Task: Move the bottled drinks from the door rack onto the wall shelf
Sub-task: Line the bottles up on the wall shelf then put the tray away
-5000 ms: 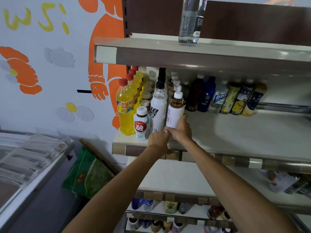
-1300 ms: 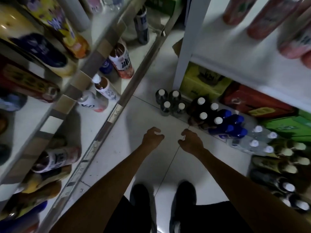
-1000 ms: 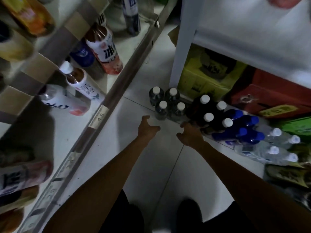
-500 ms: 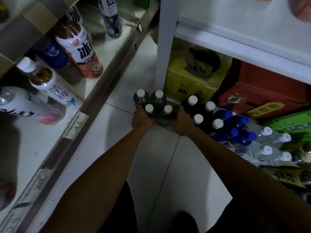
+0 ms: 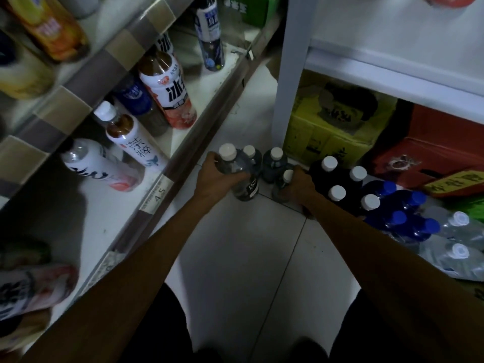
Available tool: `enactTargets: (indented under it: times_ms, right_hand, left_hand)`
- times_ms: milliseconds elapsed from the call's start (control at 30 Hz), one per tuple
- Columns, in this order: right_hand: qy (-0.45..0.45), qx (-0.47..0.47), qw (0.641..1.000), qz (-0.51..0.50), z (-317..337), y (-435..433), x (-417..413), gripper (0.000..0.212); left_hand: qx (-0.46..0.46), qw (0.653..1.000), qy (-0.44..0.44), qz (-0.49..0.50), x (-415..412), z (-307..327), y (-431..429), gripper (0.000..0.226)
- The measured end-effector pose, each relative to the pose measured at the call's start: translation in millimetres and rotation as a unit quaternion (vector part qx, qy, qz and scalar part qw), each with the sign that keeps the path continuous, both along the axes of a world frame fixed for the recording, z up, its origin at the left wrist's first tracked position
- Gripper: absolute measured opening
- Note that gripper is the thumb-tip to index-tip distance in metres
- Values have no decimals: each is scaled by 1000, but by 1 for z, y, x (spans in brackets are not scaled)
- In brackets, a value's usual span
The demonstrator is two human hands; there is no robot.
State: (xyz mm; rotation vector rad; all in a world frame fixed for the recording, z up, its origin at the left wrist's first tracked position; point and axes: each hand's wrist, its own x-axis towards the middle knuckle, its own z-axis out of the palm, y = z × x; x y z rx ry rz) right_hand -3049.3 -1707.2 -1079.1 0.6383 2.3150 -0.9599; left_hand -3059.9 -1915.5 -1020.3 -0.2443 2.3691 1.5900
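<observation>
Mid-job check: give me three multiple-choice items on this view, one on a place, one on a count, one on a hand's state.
1. Where do the dark white-capped bottles stand?
A) on the floor, just right of the right hand
B) on the left-side shelf
C) on top of a yellow carton

2. How many white caps top that dark group?
A) two
B) four
C) six

3. What is the left hand doing?
A) lying flat on the tiles
B) gripping a clear bottle
C) pinching a price tag

Answers:
1 A, since they stand on tile beside that hand.
2 B, since four caps show in a square.
3 B, since its fingers wrap the bottle's body, while the right hand grips a second bottle.
</observation>
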Motion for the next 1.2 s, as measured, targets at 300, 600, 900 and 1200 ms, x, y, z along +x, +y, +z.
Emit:
enactTargets:
  times_ms: [300,600,900,1200]
  right_hand:
    - [-15,17,1000,20,-12,7,-11,85]
    - [53,-79,995,-27,-4,-9,-6,47]
    - [187,-295,914,-208,80,-14,8,43]
    - [217,-447,827,-264,122,4,21,72]
  left_hand:
    - [127,990,28,60,24,52,-34,64]
    - [148,985,36,75,13,50,-20,49]
    - [234,970,29,62,-1,58,-2,57]
    - [288,957,-9,33,-5,64,8,71]
